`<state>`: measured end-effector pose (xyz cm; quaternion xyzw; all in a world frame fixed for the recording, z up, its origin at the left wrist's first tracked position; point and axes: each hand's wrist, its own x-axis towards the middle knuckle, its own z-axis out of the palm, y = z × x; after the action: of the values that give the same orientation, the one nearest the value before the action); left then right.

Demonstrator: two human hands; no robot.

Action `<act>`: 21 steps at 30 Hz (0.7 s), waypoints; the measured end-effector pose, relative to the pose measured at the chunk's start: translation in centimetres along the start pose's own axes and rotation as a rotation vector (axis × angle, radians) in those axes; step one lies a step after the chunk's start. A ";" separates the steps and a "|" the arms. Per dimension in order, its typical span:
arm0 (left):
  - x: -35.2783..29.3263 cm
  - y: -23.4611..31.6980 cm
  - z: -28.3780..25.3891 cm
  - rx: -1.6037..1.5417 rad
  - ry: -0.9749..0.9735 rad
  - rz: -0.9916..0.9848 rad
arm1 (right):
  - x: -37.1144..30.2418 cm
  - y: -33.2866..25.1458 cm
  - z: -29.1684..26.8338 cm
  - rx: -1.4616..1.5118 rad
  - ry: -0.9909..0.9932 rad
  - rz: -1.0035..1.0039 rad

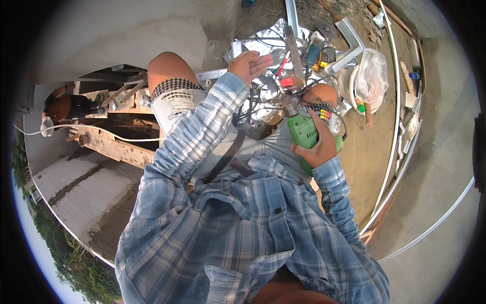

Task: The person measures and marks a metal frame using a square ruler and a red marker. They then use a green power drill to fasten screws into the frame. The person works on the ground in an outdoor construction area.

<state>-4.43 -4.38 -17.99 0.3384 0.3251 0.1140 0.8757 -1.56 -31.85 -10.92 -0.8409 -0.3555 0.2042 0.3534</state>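
Green casing with dark vent slots and a grey metal nose make up the power drill, held just right of the scene's middle, its nose pointing far and slightly left. The right hand wraps round its body, thumb and fingers closed on it. Farther off and to the left, the left hand is open, fingers extended and gripping nothing visible, over a crumpled silver sheet strewn with tools and cables.

Daylight: bright
Foil sheet: glaring in patches
Sky: washed out
Pipe: bent by fisheye distortion
Corners: black
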 end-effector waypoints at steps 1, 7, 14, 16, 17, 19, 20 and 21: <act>-0.1 -0.1 0.0 -0.011 -0.042 -0.011 | 0.0 -0.6 0.0 0.002 -0.007 0.009; -1.3 -0.6 1.1 -0.005 -0.214 -0.139 | 0.7 -2.6 0.6 -0.006 -0.006 0.048; -1.8 -0.7 1.5 -0.173 -0.242 -0.252 | 1.3 -2.0 0.7 0.027 0.034 0.049; -1.8 -0.6 1.4 -0.207 -0.238 -0.258 | 1.4 -2.0 0.7 0.015 0.046 0.045; -1.7 -0.6 1.2 -0.129 -0.259 -0.260 | 1.4 -1.9 0.9 0.008 0.061 0.031; -1.3 -0.2 0.4 0.026 -0.298 -0.265 | 1.3 -2.0 0.8 -0.008 0.070 0.004; -1.1 0.0 0.0 0.057 -0.328 -0.277 | 1.2 -2.1 0.6 -0.016 0.063 -0.009; -0.9 0.2 -0.5 0.088 -0.358 -0.289 | 1.2 -2.1 0.5 -0.025 0.057 -0.022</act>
<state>-5.43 -4.36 -17.63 0.3409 0.2144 -0.0886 0.9110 -2.05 -29.69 -9.77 -0.8468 -0.3569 0.1719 0.3551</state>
